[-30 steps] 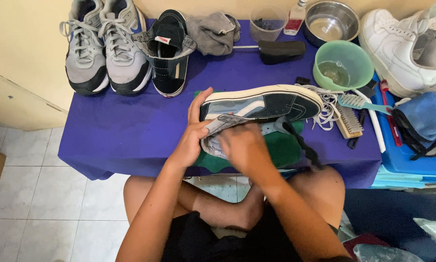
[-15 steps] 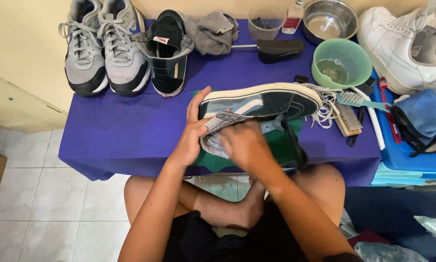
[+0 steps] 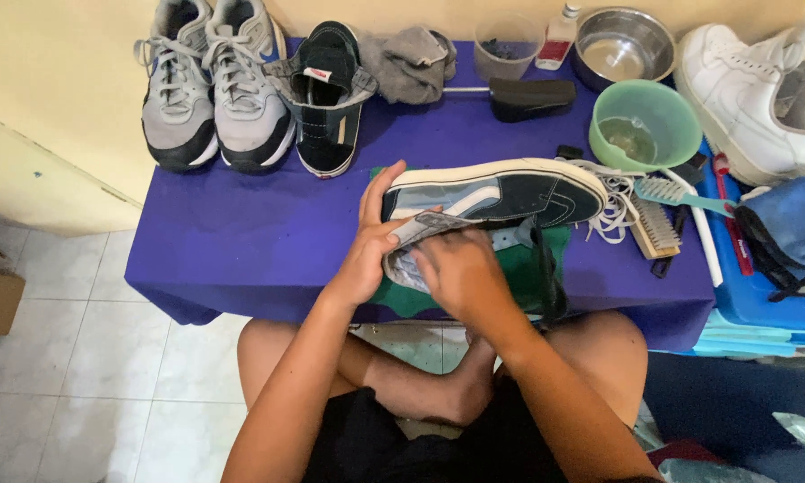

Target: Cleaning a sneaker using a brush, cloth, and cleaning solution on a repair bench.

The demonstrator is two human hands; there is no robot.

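A dark blue low sneaker (image 3: 501, 192) with a white sole lies on its side over a green cloth (image 3: 519, 268) at the table's near edge. My left hand (image 3: 371, 241) grips its heel end, thumb across the grey collar. My right hand (image 3: 460, 273) is pushed into the shoe's opening, fingers hidden inside. The shoe's white laces (image 3: 613, 210) lie loose by the toe.
On the purple table (image 3: 241, 241): a pair of grey trainers (image 3: 210, 80), a black shoe (image 3: 326, 98), a grey rag (image 3: 411, 58), a green bowl (image 3: 644, 125), a steel bowl (image 3: 621, 45), brushes (image 3: 657, 224), a black shoe tree (image 3: 532, 94). White sneakers (image 3: 760, 98) and a blue cloth (image 3: 792, 224) lie right.
Both hands stay on the sneaker. My right hand has worked slightly deeper into the opening and the shoe has shifted a little.
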